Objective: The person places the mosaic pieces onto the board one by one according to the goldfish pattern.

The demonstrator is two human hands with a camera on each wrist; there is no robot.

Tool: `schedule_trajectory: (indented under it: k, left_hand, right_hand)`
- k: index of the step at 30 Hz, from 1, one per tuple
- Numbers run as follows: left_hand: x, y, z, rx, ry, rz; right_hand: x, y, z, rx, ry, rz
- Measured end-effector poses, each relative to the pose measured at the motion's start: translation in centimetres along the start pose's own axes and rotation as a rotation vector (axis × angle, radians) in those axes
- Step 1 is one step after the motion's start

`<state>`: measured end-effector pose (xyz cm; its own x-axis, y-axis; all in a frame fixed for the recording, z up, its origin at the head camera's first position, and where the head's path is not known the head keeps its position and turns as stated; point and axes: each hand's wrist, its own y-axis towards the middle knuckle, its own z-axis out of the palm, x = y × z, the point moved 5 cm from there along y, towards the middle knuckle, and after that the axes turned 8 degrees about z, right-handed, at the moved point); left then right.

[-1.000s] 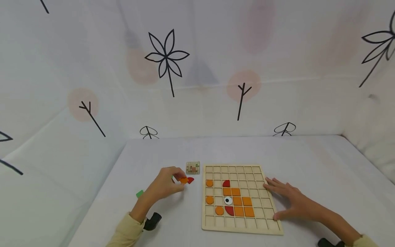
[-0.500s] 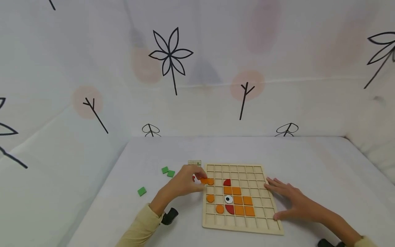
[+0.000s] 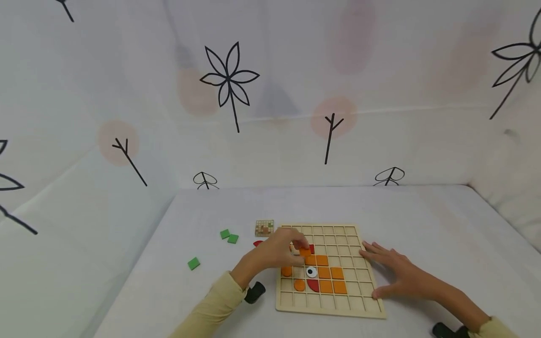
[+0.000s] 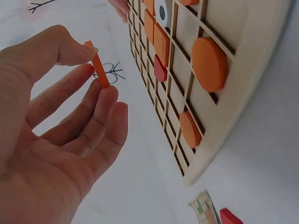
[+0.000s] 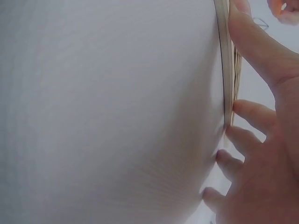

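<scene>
My left hand pinches an orange tile between thumb and fingertips, held over the left part of the wooden grid board. The left wrist view shows this tile edge-on, so its outline cannot be told. On the board lie orange squares, orange discs, a white eye disc and red curved pieces. The left hand hides some cells at the upper left. My right hand rests at the board's right edge with spread fingers, thumb and fingertips touching the rim, as the right wrist view also shows.
Three green squares lie left of the board, one green square nearer the front. A small pattern card is at the board's upper left corner. Partly behind the left hand sits a loose red piece.
The left hand has carried the orange tile rightward from beside the board to above its cells. The right hand has stayed at the board's edge.
</scene>
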<state>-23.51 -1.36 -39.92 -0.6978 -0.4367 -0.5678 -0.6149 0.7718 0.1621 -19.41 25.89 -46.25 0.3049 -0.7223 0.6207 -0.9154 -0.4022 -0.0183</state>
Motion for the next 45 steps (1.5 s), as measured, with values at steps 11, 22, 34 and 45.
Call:
schedule_trajectory:
  k: [11,22,34,45]
  left_hand:
    - [-0.6,3.2,2.2,0.086,-0.007,0.093]
    - [-0.4,5.8,5.0,0.194,0.019,0.100]
    - [-0.7,6.6,5.8,0.241,0.082,0.101]
    - [-0.7,2.9,3.5,0.120,0.131,0.073]
  right_hand:
    - [0.3,0.0,-0.1,0.006,-0.018,0.021]
    - [0.1,-0.2,0.0,0.016,-0.012,0.039]
    - [0.5,-0.2,-0.1,0.022,0.028,0.037]
    - [0.5,-0.4,-0.3,-0.001,0.010,0.013]
